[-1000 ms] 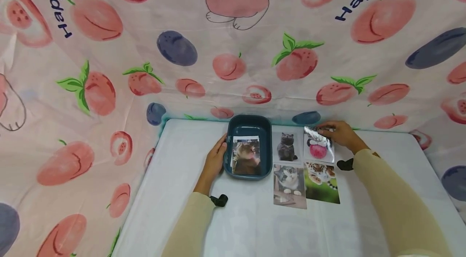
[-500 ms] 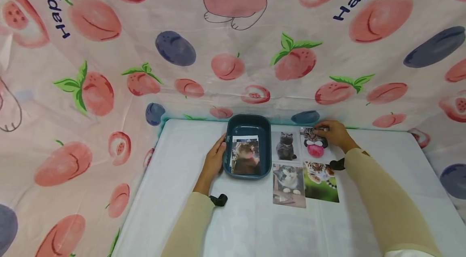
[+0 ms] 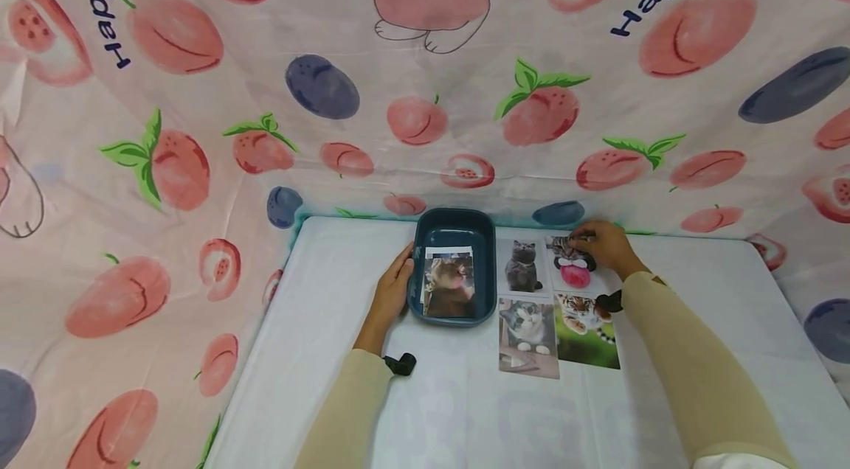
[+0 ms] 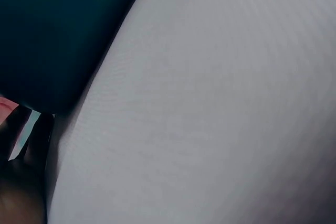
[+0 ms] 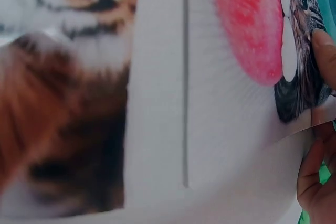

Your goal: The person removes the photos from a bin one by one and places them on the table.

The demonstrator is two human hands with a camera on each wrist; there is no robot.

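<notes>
lifted photo [image 3: 572, 265] now lower, right hand [image 3: 604, 245] pinching its far edge; left hand [image 3: 393, 290] flat against tray [image 3: 453, 222]

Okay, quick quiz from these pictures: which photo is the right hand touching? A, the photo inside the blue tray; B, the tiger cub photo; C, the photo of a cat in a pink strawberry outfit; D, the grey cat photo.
C: the right hand pinches the far edge of the strawberry-outfit cat photo, shown close in the right wrist view.

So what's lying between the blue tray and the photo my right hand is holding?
One photo, the grey cat photo, lies between the tray and the pink-ball photo that the right hand pinches; the head view shows it.
</notes>
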